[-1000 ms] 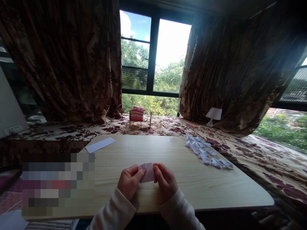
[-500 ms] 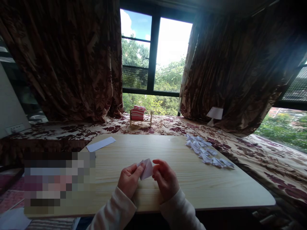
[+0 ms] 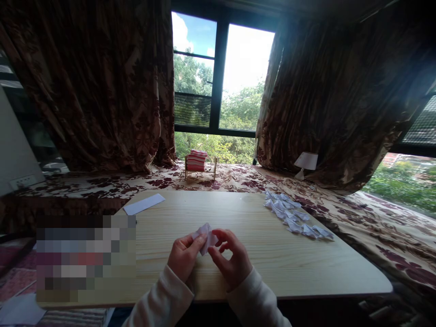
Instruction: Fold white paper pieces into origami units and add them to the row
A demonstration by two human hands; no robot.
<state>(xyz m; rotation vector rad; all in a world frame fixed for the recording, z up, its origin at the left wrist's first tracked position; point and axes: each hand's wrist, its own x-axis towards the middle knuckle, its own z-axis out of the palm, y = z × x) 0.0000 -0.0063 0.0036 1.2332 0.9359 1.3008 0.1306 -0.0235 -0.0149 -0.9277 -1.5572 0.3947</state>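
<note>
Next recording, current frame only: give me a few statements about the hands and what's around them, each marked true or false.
1. The left hand and right hand both pinch one folded paper in their fingers. True.
2. The other folded pieces sit stacked at the left of the table. False: they lie in a row at its right.
3. A white strip lies at the table's far left corner. True.
4. The curtains are drawn fully shut. False: they are parted, and the window shows trees and sky.
</note>
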